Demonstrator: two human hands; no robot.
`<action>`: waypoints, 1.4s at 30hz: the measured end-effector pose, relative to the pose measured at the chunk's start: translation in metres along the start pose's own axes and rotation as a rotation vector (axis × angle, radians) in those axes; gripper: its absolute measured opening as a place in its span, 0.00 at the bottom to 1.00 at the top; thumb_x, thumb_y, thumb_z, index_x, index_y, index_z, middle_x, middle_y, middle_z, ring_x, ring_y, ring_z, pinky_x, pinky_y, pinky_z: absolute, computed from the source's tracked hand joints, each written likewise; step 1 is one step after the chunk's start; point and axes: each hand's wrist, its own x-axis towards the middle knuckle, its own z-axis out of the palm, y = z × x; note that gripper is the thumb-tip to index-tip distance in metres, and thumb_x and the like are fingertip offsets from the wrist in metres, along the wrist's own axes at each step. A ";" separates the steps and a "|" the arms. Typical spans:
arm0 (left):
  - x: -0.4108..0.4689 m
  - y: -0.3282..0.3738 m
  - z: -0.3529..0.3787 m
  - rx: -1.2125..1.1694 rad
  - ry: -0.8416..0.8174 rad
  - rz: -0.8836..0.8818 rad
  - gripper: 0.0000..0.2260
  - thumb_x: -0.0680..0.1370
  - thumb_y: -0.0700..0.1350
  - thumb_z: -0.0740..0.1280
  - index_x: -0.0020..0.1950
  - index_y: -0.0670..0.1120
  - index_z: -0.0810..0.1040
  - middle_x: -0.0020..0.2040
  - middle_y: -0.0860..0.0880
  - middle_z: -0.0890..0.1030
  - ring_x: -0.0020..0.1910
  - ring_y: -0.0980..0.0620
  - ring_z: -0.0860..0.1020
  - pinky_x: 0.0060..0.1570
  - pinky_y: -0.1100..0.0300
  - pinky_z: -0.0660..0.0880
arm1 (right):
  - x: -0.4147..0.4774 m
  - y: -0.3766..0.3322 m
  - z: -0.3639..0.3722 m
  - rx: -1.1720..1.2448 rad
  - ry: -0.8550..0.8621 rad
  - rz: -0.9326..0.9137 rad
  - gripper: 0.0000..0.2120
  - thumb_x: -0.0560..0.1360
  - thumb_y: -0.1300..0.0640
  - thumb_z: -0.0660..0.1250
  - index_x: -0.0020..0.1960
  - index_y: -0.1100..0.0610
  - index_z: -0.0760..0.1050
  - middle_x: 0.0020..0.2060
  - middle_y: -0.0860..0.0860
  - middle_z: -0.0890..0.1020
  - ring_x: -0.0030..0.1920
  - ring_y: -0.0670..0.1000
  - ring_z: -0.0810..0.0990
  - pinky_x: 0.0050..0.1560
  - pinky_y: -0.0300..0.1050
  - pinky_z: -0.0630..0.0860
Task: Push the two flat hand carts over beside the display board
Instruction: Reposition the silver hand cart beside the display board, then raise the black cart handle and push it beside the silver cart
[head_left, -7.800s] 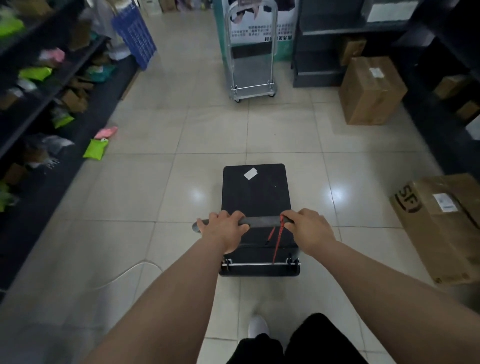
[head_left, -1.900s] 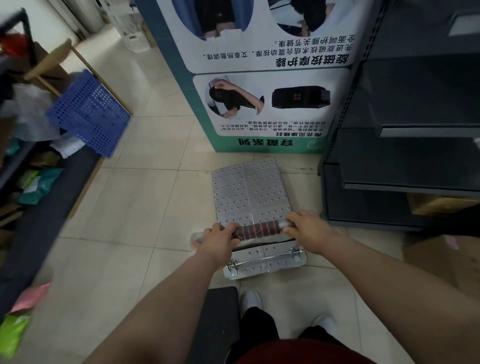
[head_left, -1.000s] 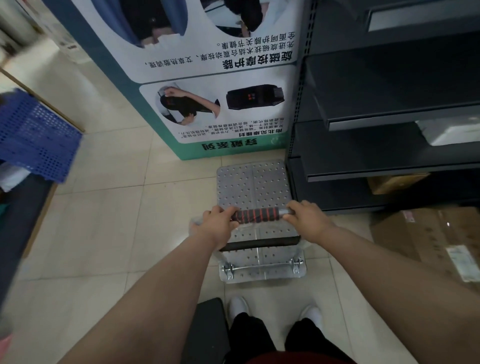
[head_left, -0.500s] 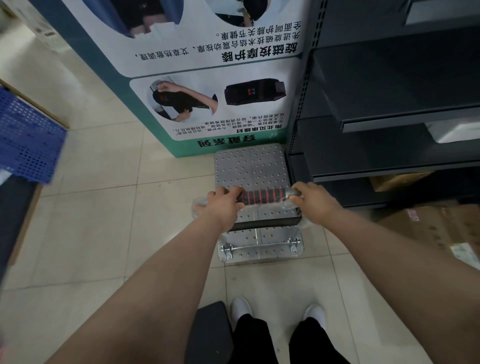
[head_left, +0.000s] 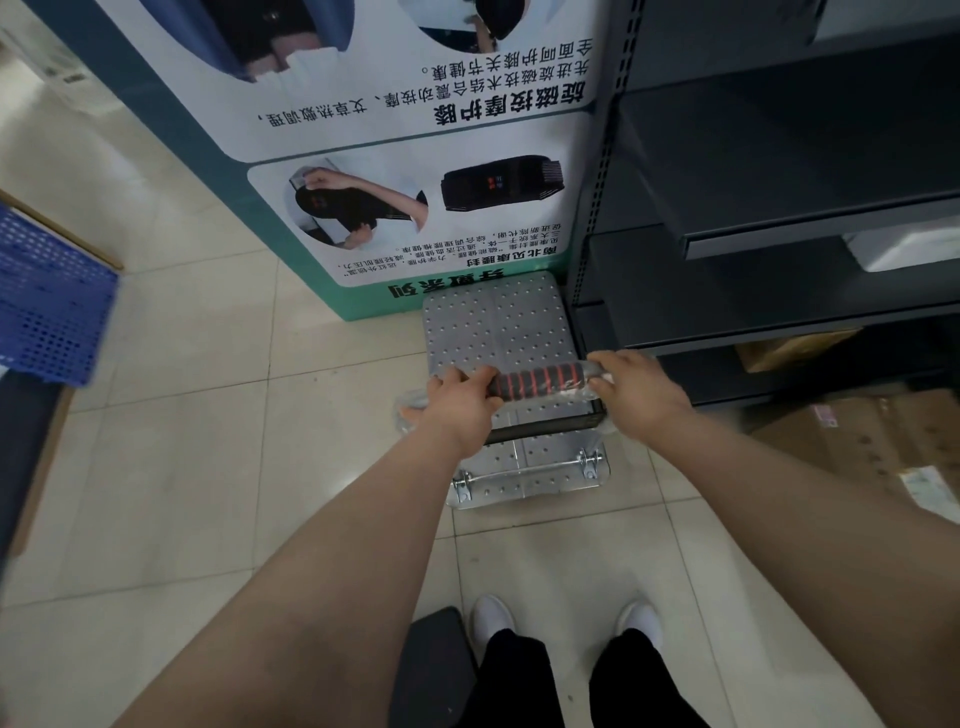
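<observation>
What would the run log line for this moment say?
phase: parking silver cart | front edge at display board | left hand, right hand on handle | black cart behind

The display board (head_left: 415, 156) carries mirrored Chinese print, its large heading reading 旋磁按摩护腰 reversed.

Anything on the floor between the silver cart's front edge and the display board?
Nothing visible. The silver cart already has its front edge at the foot of the display board, with the dark shelving close along its right side.
</observation>
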 end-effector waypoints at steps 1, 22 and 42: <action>0.000 0.000 0.001 0.005 0.003 0.006 0.12 0.82 0.51 0.55 0.65 0.57 0.67 0.60 0.43 0.69 0.61 0.40 0.66 0.62 0.34 0.64 | -0.004 -0.002 0.001 -0.030 0.022 -0.009 0.18 0.79 0.50 0.58 0.69 0.48 0.66 0.66 0.57 0.70 0.66 0.59 0.67 0.60 0.55 0.69; -0.113 -0.038 0.033 -0.159 0.223 -0.361 0.23 0.79 0.51 0.59 0.74 0.52 0.60 0.70 0.41 0.66 0.69 0.39 0.61 0.64 0.43 0.65 | -0.071 -0.048 0.018 -0.203 -0.096 -0.617 0.23 0.79 0.50 0.58 0.73 0.53 0.60 0.75 0.54 0.60 0.75 0.56 0.55 0.74 0.56 0.53; -0.495 -0.025 0.199 -0.363 0.331 -1.073 0.17 0.80 0.53 0.57 0.67 0.50 0.72 0.66 0.42 0.71 0.67 0.41 0.66 0.67 0.46 0.65 | -0.332 -0.090 0.119 -0.509 -0.474 -1.433 0.22 0.79 0.46 0.56 0.70 0.54 0.64 0.68 0.53 0.68 0.69 0.56 0.65 0.65 0.52 0.66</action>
